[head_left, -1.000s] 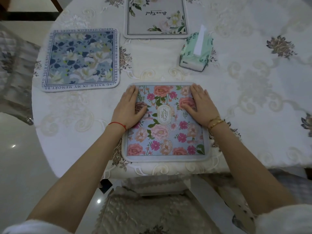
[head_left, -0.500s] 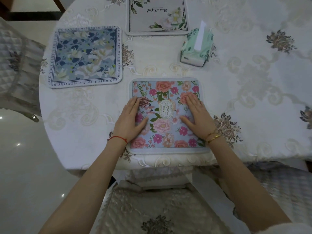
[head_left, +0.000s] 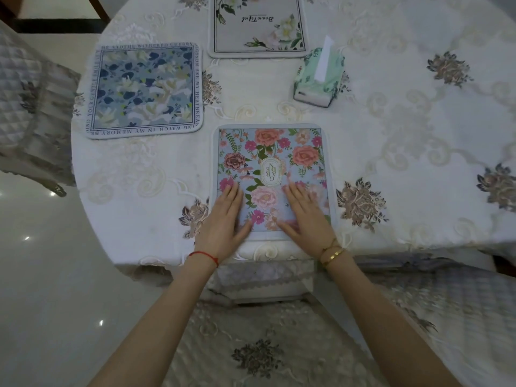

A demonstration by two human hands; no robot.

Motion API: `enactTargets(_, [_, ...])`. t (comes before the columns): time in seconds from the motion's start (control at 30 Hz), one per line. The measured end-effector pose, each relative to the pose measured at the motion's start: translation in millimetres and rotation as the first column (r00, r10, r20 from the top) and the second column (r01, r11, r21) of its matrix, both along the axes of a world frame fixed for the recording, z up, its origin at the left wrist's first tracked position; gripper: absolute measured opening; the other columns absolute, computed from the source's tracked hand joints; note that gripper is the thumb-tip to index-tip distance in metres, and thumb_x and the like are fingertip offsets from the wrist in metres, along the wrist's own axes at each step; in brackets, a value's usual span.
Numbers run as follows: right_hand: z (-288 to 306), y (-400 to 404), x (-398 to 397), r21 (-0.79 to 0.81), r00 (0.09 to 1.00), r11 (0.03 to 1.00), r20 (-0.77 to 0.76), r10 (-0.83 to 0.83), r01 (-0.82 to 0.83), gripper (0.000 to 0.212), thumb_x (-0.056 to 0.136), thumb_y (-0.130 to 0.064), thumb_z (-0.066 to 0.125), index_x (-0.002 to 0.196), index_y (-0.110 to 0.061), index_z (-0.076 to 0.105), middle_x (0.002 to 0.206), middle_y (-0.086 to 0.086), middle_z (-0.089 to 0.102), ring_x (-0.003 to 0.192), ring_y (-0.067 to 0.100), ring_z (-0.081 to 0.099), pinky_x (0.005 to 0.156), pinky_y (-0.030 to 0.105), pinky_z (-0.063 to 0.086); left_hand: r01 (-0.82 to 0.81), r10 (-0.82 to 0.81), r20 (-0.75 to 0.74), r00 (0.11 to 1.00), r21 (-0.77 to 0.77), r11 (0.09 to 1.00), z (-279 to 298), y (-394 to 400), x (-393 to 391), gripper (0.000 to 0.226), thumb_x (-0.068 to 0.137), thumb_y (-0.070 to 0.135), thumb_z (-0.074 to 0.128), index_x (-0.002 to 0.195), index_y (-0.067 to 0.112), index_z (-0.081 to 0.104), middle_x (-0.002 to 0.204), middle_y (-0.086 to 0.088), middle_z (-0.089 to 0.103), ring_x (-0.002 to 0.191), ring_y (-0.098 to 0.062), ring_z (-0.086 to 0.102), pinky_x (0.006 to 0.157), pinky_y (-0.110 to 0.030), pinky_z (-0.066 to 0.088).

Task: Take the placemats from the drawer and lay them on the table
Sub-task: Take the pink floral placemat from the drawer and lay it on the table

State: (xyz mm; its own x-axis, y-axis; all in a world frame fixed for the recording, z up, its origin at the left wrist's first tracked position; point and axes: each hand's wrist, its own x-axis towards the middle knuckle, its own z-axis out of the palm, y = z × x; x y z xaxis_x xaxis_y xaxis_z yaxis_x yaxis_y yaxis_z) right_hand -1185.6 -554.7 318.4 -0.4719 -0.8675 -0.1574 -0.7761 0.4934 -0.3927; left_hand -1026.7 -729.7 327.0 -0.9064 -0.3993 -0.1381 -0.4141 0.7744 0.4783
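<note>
Near the front edge of the round table (head_left: 418, 121), under its embroidered cream tablecloth, lies the pink floral placemat (head_left: 272, 163), flat and square to the person's seat. The left hand (head_left: 223, 219) and the right hand (head_left: 305, 216) rest palm-down on its near corners, fingers spread and flat, grasping nothing. Pressing rather than gripping suits the job: the mat needs only to be smoothed and nudged into line, and open palms slide it without curling an edge. Its near border sits just inside the table's rim, a likely place setting for the cushioned chair (head_left: 251, 344) below.

Two more mats are already laid: the blue floral placemat (head_left: 145, 90) to the left, well apart from the pink one, and the grey "Beautiful" placemat (head_left: 258, 26) at the far side, partly cut off by the frame. A green tissue pack (head_left: 318, 76) stands between the grey and pink mats, touching neither.

Compared with half a second earlier, the pink mat has been pushed farther onto the table, and the hands have slipped back toward its near edge, so that more of the flowers and the "GARDEN" label show. The right hand is blurred, probably by motion. The other mats and the tissue pack have kept their places. The drawer is not in view.
</note>
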Motion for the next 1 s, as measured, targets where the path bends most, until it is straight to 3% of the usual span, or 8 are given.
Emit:
enactTargets(0.2, [0.5,36.1,-3.8,0.031,0.999,0.999,-0.022,-0.027,0.028,0.082,0.092,-0.067,0.016,0.153,-0.014,0.006,0.161,0.001,0.004,0.148,0.013,-0.001,0.122,0.037,0.004,-0.047,0.047,0.006,0.999,0.016,0.999,-1.2,1.7,19.3,0.079,0.095,0.052,0.044,0.153,0.016,0.006,0.160,0.005,0.002,0.147,-0.007,-0.003,0.118,-0.023,-0.001])
enactTargets(0.37, [5.2,65.4,-8.3,0.050,0.993,0.993,-0.036,-0.110,0.111,0.078,0.090,-0.068,0.011,0.152,-0.020,0.003,0.160,0.000,0.003,0.148,0.015,0.000,0.121,0.038,0.004,-0.037,0.037,0.022,0.999,-0.040,0.999,-1.5,-1.0,37.1,0.076,0.095,0.048,0.045,0.153,0.014,0.009,0.160,0.002,0.005,0.147,-0.010,0.000,0.119,-0.028,0.005])
enactTargets(0.57, [8.8,42.5,17.0,0.005,0.997,0.997,-0.007,-0.083,0.083,0.076,0.094,-0.057,0.024,0.153,-0.014,0.005,0.161,0.002,0.001,0.148,0.014,-0.006,0.121,0.034,0.000,0.021,-0.022,-0.006,1.000,-0.041,0.999,4.3,23.3,29.9,0.076,0.096,0.043,0.046,0.153,0.016,0.004,0.161,0.001,-0.001,0.147,-0.011,-0.008,0.121,-0.031,0.004])
enactTargets(0.7, [1.9,33.5,32.0,-0.008,0.995,0.995,0.016,-0.102,0.102,0.072,0.095,-0.054,0.025,0.153,-0.013,0.007,0.160,0.001,0.003,0.147,0.015,-0.004,0.121,0.037,0.003,-0.062,0.062,-0.002,0.998,-0.013,0.998,1.4,36.3,24.8,0.078,0.095,0.046,0.046,0.153,0.015,0.002,0.161,0.001,-0.002,0.147,-0.010,-0.008,0.121,-0.031,0.004])
enactTargets(0.87, [1.9,68.0,18.6,-0.008,0.983,0.983,0.009,-0.183,0.183,0.068,0.096,-0.051,0.024,0.153,-0.016,0.009,0.160,-0.003,0.002,0.147,0.009,-0.004,0.121,0.032,0.000,-0.106,0.106,-0.031,0.994,0.001,0.994,-0.2,28.6,40.3,0.078,0.093,0.046,0.051,0.153,0.015,0.012,0.160,0.002,0.012,0.147,-0.012,0.009,0.120,-0.034,0.015])
enactTargets(1.0, [15.3,69.2,6.1,-0.058,0.985,0.984,0.043,-0.169,0.171,0.065,0.095,-0.050,0.030,0.150,-0.019,0.020,0.157,0.000,0.019,0.147,0.018,0.011,0.120,0.038,0.006,-0.126,0.122,-0.086,0.989,-0.039,0.991,5.7,18.2,31.9,0.071,0.089,0.043,0.059,0.146,0.011,0.033,0.151,-0.005,0.035,0.138,-0.021,0.033,0.113,-0.042,0.032])
